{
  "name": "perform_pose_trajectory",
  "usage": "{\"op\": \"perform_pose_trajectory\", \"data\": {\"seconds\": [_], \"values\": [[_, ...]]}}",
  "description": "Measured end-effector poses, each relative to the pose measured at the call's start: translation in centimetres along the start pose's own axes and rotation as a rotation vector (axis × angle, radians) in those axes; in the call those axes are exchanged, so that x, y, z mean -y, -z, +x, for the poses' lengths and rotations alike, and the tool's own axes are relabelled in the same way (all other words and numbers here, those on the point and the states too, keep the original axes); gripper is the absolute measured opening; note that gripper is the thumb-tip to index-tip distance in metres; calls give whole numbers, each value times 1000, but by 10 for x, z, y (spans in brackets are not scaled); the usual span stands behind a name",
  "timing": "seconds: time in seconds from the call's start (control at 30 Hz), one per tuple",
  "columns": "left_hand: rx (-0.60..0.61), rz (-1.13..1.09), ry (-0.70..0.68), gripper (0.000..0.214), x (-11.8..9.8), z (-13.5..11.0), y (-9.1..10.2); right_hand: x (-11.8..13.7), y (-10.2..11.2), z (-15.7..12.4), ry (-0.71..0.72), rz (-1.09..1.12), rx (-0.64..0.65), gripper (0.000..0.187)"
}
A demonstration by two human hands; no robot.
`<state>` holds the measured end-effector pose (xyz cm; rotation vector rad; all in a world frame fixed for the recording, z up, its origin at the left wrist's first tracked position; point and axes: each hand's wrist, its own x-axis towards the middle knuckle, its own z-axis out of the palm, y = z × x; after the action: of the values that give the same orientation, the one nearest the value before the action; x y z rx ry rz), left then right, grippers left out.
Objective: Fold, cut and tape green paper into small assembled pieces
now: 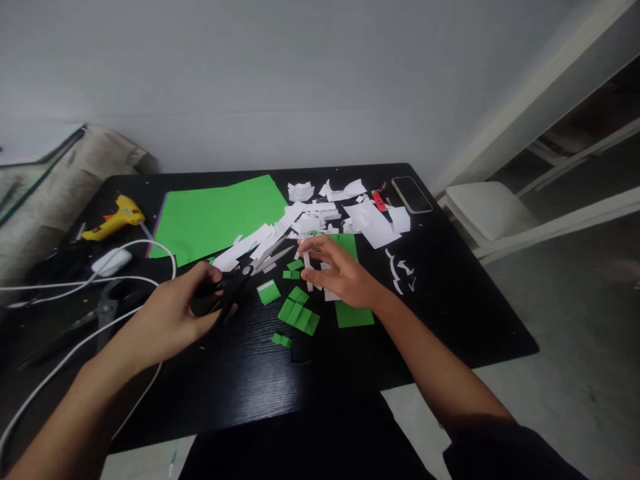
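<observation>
My left hand [185,307] is closed on the black handles of a pair of scissors [247,270], whose blades stand apart and point toward the right hand. Between the thumb and fingers of my right hand [336,270] is a narrow white paper strip [307,270], held upright. Small folded green paper pieces [299,315] lie on the table below and between both hands. A longer green paper strip [355,313] lies partly under my right hand. White paper scraps [315,220] are heaped just beyond the hands.
On the black table [240,387] lie a large green sheet [220,217], a yellow glue gun [117,219], a white adapter [113,261] with looping cable, a red object [379,200] and a phone [412,194]. A white stool [490,210] stands to the right; a wall is behind.
</observation>
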<state>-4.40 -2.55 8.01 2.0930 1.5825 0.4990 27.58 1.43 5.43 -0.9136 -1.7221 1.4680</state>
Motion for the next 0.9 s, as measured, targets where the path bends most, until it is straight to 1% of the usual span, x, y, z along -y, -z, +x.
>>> {"op": "perform_pose_trajectory", "data": {"seconds": [0.13,0.3,0.37,0.5,0.67,0.9], "values": [[16,34,-3,34,-4,1,3,-2,0,0,23,7,7,29],[20,44,33,36,-7,1,7,-5,-1,0,-7,23,-18,40],[10,41,44,38,-7,1,6,-4,-1,0,-23,17,-29,41],[-16,32,76,40,-10,2,1,-3,-2,0,-36,56,-4,41],[-46,-20,54,41,-16,5,-7,-5,-4,0,-48,107,-5,46],[1,-13,73,45,-17,6,-13,-8,-2,1,-51,176,-12,48]]}}
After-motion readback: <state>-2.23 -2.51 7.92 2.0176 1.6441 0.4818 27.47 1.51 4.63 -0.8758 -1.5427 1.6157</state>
